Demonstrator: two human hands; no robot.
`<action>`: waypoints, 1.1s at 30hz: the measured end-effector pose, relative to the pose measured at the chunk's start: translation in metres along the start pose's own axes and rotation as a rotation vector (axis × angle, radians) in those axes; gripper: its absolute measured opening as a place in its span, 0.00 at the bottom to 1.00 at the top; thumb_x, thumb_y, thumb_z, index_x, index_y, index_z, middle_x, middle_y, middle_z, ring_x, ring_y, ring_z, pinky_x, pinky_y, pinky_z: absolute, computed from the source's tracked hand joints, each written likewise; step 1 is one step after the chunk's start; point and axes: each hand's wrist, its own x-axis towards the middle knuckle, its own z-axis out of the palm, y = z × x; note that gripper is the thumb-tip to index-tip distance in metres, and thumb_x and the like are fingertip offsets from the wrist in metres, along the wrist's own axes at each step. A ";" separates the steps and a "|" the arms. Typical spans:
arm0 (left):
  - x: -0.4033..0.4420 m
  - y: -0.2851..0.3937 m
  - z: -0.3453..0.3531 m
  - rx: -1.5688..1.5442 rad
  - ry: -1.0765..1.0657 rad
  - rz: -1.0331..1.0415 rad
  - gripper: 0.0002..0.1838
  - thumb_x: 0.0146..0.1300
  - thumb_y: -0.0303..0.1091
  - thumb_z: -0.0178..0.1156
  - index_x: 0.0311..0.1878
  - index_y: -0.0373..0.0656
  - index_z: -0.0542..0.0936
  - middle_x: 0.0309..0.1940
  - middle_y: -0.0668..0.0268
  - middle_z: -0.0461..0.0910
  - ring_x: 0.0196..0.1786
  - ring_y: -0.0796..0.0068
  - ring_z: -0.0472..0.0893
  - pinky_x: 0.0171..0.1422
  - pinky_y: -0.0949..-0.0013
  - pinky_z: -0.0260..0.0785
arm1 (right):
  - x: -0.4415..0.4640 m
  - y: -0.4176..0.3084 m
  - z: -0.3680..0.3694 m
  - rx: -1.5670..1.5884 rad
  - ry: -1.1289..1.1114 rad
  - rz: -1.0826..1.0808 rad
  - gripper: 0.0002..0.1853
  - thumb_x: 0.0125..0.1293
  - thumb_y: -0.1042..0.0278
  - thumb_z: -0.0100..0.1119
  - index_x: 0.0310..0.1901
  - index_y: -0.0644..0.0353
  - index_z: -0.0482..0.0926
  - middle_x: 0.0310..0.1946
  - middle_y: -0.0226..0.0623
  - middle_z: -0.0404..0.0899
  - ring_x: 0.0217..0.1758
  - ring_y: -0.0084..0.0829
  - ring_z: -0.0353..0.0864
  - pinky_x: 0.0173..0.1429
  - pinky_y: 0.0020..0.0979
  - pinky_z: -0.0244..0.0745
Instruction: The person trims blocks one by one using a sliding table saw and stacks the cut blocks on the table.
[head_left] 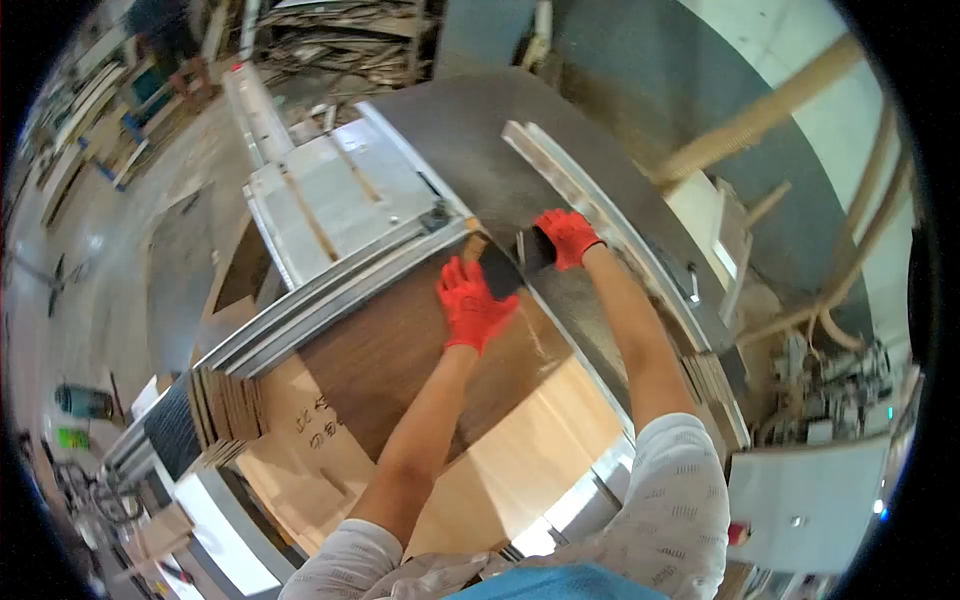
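My left hand, in a red glove, lies on a brown wood-grain panel, its fingers stretched out and its thumb blurred. Against it, toward the saw line, is a dark flat piece. My right hand, also gloved in red, is across the line on the dark machine table. Its fingers are closed on a small dark block; part of the block is hidden by the glove. The two hands are apart.
A metal rail crosses left of the panel, beside a metal sliding table. A long fence runs right of my right hand. Stacked strips and a pale board with handwriting lie at the lower left.
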 end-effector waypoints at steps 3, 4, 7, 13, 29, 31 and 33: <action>-0.001 -0.007 -0.003 -0.059 -0.033 0.095 0.54 0.43 0.64 0.77 0.69 0.39 0.69 0.73 0.41 0.67 0.77 0.41 0.63 0.78 0.38 0.54 | -0.077 -0.019 0.008 -0.062 0.244 0.391 0.41 0.32 0.58 0.82 0.54 0.56 0.76 0.51 0.45 0.79 0.59 0.46 0.80 0.55 0.49 0.80; -0.003 -0.006 0.003 -0.072 0.073 0.124 0.54 0.43 0.64 0.78 0.69 0.40 0.69 0.72 0.41 0.68 0.77 0.40 0.63 0.78 0.37 0.54 | -0.111 -0.032 0.010 -0.060 0.267 0.541 0.42 0.32 0.56 0.82 0.54 0.56 0.76 0.50 0.45 0.79 0.58 0.46 0.80 0.56 0.48 0.79; -0.001 -0.012 0.009 0.021 -0.014 0.110 0.55 0.43 0.64 0.81 0.67 0.40 0.68 0.69 0.40 0.71 0.75 0.39 0.65 0.76 0.37 0.59 | -0.223 -0.082 -0.005 0.242 0.330 0.825 0.44 0.35 0.54 0.81 0.59 0.58 0.75 0.52 0.47 0.80 0.58 0.51 0.79 0.61 0.48 0.77; 0.031 -0.091 -0.094 -0.066 0.121 0.108 0.38 0.53 0.55 0.80 0.58 0.38 0.78 0.61 0.48 0.78 0.66 0.42 0.73 0.68 0.41 0.66 | -0.409 -0.119 0.079 0.201 0.391 1.173 0.48 0.36 0.51 0.81 0.63 0.59 0.73 0.54 0.49 0.80 0.57 0.55 0.79 0.59 0.51 0.79; 0.025 -0.220 -0.187 0.537 0.121 -0.143 0.32 0.67 0.69 0.58 0.43 0.45 0.86 0.41 0.57 0.88 0.51 0.47 0.84 0.59 0.43 0.67 | -0.483 -0.122 0.044 0.348 0.312 1.066 0.58 0.34 0.50 0.87 0.71 0.61 0.70 0.67 0.49 0.74 0.68 0.56 0.74 0.72 0.50 0.73; 0.024 -0.216 -0.189 0.525 0.131 -0.129 0.31 0.67 0.69 0.59 0.43 0.45 0.86 0.41 0.57 0.88 0.50 0.47 0.84 0.60 0.43 0.67 | -0.491 -0.113 0.002 0.219 0.517 1.009 0.55 0.37 0.49 0.86 0.70 0.59 0.72 0.66 0.48 0.75 0.68 0.54 0.74 0.74 0.49 0.69; 0.024 -0.223 -0.185 0.540 0.138 -0.110 0.31 0.66 0.68 0.59 0.44 0.45 0.86 0.42 0.57 0.88 0.50 0.46 0.83 0.60 0.42 0.67 | -0.500 -0.085 -0.038 0.169 0.764 0.974 0.52 0.40 0.53 0.86 0.70 0.58 0.73 0.63 0.47 0.79 0.65 0.52 0.76 0.70 0.48 0.71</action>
